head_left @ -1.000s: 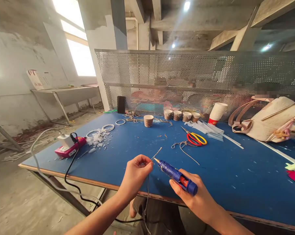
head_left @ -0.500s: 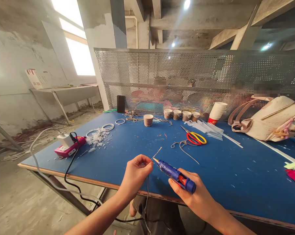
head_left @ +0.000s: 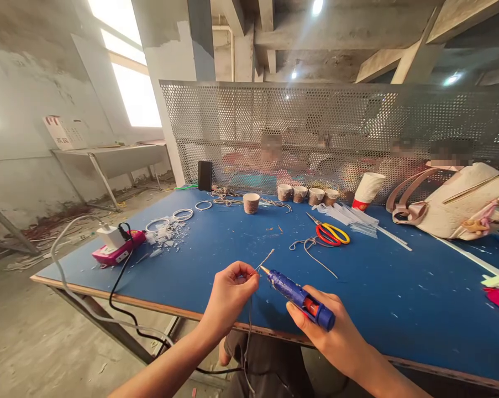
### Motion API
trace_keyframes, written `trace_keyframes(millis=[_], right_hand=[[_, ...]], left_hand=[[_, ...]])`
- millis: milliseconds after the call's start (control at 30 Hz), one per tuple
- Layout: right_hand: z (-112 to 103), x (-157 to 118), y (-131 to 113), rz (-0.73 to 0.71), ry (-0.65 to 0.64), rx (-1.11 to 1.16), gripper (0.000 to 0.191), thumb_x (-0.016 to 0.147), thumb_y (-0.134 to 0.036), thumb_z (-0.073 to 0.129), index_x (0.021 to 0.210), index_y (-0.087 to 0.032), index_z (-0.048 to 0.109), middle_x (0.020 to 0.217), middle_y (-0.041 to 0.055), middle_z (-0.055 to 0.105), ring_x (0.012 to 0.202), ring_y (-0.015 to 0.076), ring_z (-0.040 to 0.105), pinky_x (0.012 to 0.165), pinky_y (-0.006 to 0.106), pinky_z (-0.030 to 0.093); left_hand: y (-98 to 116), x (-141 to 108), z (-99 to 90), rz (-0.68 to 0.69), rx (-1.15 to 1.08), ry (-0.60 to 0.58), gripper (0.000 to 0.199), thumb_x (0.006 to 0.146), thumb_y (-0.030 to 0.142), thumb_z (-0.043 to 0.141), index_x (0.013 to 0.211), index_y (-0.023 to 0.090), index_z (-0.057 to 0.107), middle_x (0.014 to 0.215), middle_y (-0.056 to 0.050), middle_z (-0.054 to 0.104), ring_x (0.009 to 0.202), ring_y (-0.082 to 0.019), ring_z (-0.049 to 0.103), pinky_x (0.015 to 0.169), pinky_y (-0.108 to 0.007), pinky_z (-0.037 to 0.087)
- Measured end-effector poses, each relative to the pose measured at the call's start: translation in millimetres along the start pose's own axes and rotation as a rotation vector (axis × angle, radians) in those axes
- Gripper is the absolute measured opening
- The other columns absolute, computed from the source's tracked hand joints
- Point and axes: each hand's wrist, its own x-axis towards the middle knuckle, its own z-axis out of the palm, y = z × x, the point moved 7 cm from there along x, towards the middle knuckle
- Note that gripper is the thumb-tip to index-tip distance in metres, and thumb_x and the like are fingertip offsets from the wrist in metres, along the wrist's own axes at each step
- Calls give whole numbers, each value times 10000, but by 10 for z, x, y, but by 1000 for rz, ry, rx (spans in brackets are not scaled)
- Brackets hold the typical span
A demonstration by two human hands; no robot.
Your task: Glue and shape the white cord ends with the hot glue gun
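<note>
My left hand (head_left: pixel 236 288) is closed in a pinch on a thin grey-brown cord (head_left: pixel 250 331). One short end of the cord sticks up past the fingertips, and the rest hangs down over the table edge. In my right hand (head_left: pixel 330 326) is a blue glue gun (head_left: pixel 293 290), its pale nozzle tip beside the pinched cord; whether they touch I cannot tell. Beyond the hands lie scissors (head_left: pixel 334 234) with red and yellow handles, next to a loose piece of cord (head_left: pixel 315 255). A cord-wrapped paper cup (head_left: pixel 251 204) stands farther back.
White rings (head_left: pixel 183 214) and clear scraps (head_left: pixel 166 236) lie left, by a pink power strip (head_left: pixel 119 249) with cables over the edge. At the back are several wrapped cups (head_left: pixel 300 194), glue sticks (head_left: pixel 355 218), stacked paper cups (head_left: pixel 369 190), a phone (head_left: pixel 205 176) and a bag (head_left: pixel 460 202).
The glue gun in my right hand has shifted slightly right and down, its tip drawing a little away from the cord. My left hand keeps its pinch in place.
</note>
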Motion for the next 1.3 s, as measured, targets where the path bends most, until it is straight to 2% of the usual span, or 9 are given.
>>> trace_keyframes(millis=[133,367,567,733,833,967,1100,1300], right_hand=[[25,11,5,11,-32,-15,256,868,-346,494,644,-224,473,570,-26,536,530,134,532,567,228,456],[0,30,-12,1,-12,-15,255,870,-327,486,638,-221,477,567,-25,538,512,128,515,573,232,453],[-12,21,4,15,3,-7,254,855,-347,497,635,-224,523,543,-19,556,495,135,522,537,225,460],[-20,45,-14,35,-3,-6,235,853,-357,507,675,-214,566,610,-1,620,551,147,574,600,232,478],[-24,39,-18,40,-3,2,237,851,-365,507,682,-217,584,598,0,621,526,148,561,562,232,470],[-29,43,-3,36,10,-4,250,849,-364,505,650,-218,544,593,-5,603,546,149,560,594,239,469],[1,48,16,38,-19,11,262,855,-360,495,634,-223,519,565,-17,575,514,139,531,558,230,452],[-15,41,8,42,-16,7,264,858,-366,492,643,-216,521,610,1,605,571,150,561,591,233,457]], left_hand=[[1,-6,10,-8,2,-7,152,583,270,678,591,165,569,451,88,406,369,-28,251,343,-165,164],[-1,-2,9,8,-20,-7,142,586,254,675,589,164,565,442,92,394,368,-30,253,345,-164,173],[-9,6,4,7,-13,2,133,587,243,679,592,162,573,453,89,404,370,-26,251,342,-160,173],[-24,11,1,9,-4,-7,133,593,250,670,596,164,569,449,90,390,373,-30,253,342,-160,180],[-42,22,2,8,10,-20,134,594,258,664,595,165,567,458,84,410,370,-31,262,337,-163,180],[-49,27,-1,14,5,-18,124,607,254,648,602,165,561,458,91,391,372,-28,248,339,-161,172],[-34,19,0,26,2,-23,124,617,256,641,611,160,561,481,82,412,381,-28,257,340,-161,171],[-27,13,-4,32,8,-18,118,608,244,644,600,160,562,468,83,402,377,-29,259,342,-162,176]])
